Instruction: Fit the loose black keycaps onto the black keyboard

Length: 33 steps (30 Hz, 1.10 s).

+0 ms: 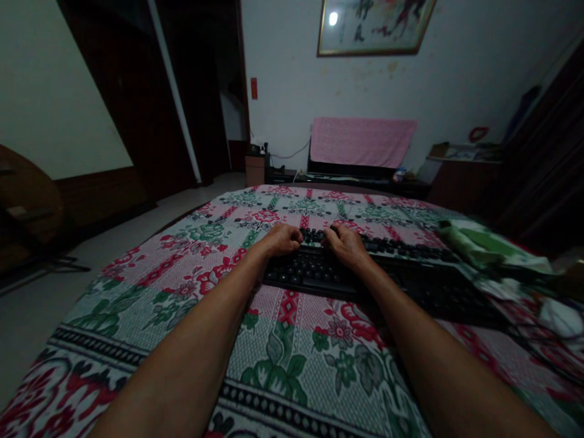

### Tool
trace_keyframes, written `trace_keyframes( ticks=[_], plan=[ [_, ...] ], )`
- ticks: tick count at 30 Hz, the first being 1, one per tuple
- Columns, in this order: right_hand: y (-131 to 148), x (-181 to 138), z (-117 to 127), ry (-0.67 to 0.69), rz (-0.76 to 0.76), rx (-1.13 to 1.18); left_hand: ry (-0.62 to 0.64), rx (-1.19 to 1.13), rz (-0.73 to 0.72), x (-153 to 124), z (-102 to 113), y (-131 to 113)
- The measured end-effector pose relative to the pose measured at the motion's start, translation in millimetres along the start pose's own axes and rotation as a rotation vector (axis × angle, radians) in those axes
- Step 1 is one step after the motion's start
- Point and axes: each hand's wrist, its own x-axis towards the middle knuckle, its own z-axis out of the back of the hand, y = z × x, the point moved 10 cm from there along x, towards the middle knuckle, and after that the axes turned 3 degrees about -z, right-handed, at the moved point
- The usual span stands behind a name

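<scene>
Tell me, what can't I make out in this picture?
In the head view:
Part of the black keyboard: hidden by the right forearm.
Its key lettering: too small and dark.
What, if anything, the left hand holds: hidden by its curled fingers.
Framed picture's top: cut off by the upper edge.

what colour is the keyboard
The keyboard is black, as the head view, the only one, shows.

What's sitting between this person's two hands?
In the head view, small black pieces resembling keycaps show between the left hand and right hand; the keyboard lies nearer the camera.
</scene>
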Motion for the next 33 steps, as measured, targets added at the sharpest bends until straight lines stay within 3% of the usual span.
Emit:
trace_keyframes(
  ticks=[9,14,17,24,33],
  plan=[
    [1,-1,-7,0.094,-0.012,0.028,0.102,-0.165,0.097,1,-6,14],
    [-17,3,-4,0.009,-0.095,0.276,-0.224,-0.257,0.223,2,30,52],
    [-17,2,-3,-0.032,-0.097,0.343,-0.313,-0.179,0.258,-3,44,60],
    [4,-6,-9,0.005,-0.064,0.284,-0.174,0.066,0.236,-1,29,47],
    [6,-7,-11,0.014,-0.053,0.225,-0.16,0.186,0.23,-5,23,51]
  ],
)
